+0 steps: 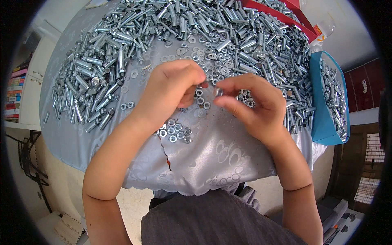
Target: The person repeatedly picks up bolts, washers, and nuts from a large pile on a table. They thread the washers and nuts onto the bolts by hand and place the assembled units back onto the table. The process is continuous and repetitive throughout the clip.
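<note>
Over the middle of the table my two hands face each other, their fingertips a short gap apart. My right hand (259, 104) pinches a small shiny metal piece (218, 92) between thumb and fingers; whether it is a nut or the end of a sleeve is unclear. Curled closed, my left hand (173, 83) hides whatever its fingers may hold. Below it lies a small group of hex nuts (175, 131). More loose nuts (199, 96) and flat washers (181, 51) are scattered between and beyond the hands.
Metal sleeves (171, 16) and bolts heap along the far side. Assembled sleeve anchor bolts (87, 81) pile at the left. A blue box (322, 126) of metal parts stands at the right, a red box (304, 20) behind it. The silver tablecloth (204, 163) has a tear near its front.
</note>
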Tool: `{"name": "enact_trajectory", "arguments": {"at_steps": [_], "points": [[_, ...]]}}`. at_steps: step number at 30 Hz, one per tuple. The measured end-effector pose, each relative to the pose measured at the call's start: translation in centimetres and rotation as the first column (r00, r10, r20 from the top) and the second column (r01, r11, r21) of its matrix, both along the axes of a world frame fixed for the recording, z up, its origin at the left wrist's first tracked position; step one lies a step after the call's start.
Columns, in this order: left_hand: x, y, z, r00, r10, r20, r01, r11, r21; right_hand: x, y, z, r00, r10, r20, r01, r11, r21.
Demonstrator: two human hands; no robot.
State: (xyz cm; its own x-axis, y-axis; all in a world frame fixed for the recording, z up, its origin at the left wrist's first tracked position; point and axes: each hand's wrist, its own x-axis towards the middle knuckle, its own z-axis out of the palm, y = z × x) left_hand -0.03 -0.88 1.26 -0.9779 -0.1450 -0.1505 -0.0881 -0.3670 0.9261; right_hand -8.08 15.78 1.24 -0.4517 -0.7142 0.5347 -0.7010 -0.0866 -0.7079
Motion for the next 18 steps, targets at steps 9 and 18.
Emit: {"name": "enact_trajectory", "arguments": {"at_steps": [9, 18], "points": [[0.00, -0.04, -0.88, 0.993, -0.071, -0.097, 0.075, 0.996, 0.042, 0.58, -0.44, 0.01, 0.990, -0.098, -0.104, 0.096, 0.995, -0.023], [0.00, 0.55, -0.66, 0.999, -0.017, -0.049, 0.025, 0.983, 0.182, 0.38, -0.74, -0.86, 0.994, -0.106, -0.040, 0.101, 0.989, -0.110]]}}
